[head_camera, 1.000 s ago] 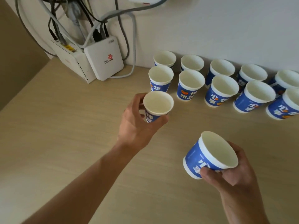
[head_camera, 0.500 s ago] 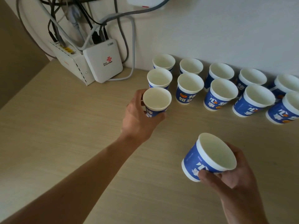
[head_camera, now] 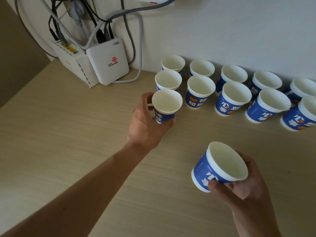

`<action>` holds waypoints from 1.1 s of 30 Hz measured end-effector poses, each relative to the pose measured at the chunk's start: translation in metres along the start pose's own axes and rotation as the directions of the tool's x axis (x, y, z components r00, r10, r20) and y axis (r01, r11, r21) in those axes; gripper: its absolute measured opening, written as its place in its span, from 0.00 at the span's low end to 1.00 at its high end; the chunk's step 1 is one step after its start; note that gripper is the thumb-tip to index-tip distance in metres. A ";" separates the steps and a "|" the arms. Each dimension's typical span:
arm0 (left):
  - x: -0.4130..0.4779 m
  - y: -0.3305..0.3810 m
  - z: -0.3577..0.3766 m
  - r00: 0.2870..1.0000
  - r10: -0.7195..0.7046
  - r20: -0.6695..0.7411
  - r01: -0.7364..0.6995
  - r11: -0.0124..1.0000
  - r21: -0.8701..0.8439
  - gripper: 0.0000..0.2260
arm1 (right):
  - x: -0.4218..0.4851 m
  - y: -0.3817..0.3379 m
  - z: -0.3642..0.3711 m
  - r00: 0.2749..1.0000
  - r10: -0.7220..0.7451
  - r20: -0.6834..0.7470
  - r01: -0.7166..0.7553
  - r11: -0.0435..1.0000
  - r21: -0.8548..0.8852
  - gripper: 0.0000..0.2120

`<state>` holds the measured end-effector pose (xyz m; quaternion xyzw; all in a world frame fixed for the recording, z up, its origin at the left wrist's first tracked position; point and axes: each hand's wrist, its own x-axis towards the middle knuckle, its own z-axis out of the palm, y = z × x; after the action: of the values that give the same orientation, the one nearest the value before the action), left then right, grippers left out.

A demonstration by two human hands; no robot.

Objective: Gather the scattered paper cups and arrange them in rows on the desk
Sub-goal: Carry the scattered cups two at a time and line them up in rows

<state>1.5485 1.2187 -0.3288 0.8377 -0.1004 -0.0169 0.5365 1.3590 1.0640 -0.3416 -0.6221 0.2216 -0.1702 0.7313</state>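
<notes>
Through the head camera I count twelve paper cups, all alike: blue sides with white characters and small orange fruit marks, white rims, and bare white paper inside each open mouth.

Ten cups stand upright on the pale wood surface (head_camera: 68, 151), far and to the right, in two rows of five. The far row (head_camera: 234, 74) sits close to the white wall (head_camera: 239, 31), and the near row (head_camera: 236, 98) is just in front of it.

My left hand (head_camera: 145, 127) reaches far, its fingers (head_camera: 145, 100) wrapped round the eleventh cup (head_camera: 166, 106). That cup is upright, just near of the leftmost cup of the near row. I cannot tell whether its base touches the surface.

My right hand (head_camera: 248, 189), near and to the right, has its fingers (head_camera: 217, 186) curled round the twelfth cup (head_camera: 220, 166), which is tilted with its base to the left, above the surface.

Far left, two white network boxes (head_camera: 107, 64) lean at the wall, with grey and black cables (head_camera: 136, 31) plugged in.
</notes>
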 end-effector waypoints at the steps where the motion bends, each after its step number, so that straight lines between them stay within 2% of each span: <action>1: -0.003 -0.002 -0.003 1.000 -0.011 -0.012 0.011 1.000 0.020 0.37 | 0.001 0.000 0.001 1.000 -0.012 0.000 0.012 1.000 0.001 0.34; 6: -0.048 -0.013 -0.025 0.997 -0.015 -0.073 0.026 0.988 0.150 0.39 | 0.025 -0.007 0.016 0.995 -0.093 -0.030 0.093 0.996 -0.002 0.35; 14: -0.107 -0.010 -0.040 0.998 0.057 0.002 -0.056 0.967 0.247 0.34 | 0.088 -0.005 0.044 0.972 -0.229 -0.050 0.219 0.963 -0.159 0.34; 22: -0.116 0.000 -0.039 0.996 0.059 0.060 -0.073 0.960 0.272 0.32 | 0.107 0.008 0.051 0.971 -0.230 -0.066 0.209 0.949 -0.236 0.34; 33: -0.117 0.001 -0.046 0.996 0.070 0.062 -0.084 0.960 0.266 0.33 | 0.114 0.015 0.054 0.957 -0.272 -0.097 0.236 0.931 -0.278 0.35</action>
<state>1.4403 1.2812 -0.3175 0.8973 -0.1484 -0.0041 0.4156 1.4832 1.0516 -0.3625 -0.7243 0.2084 -0.2739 0.5974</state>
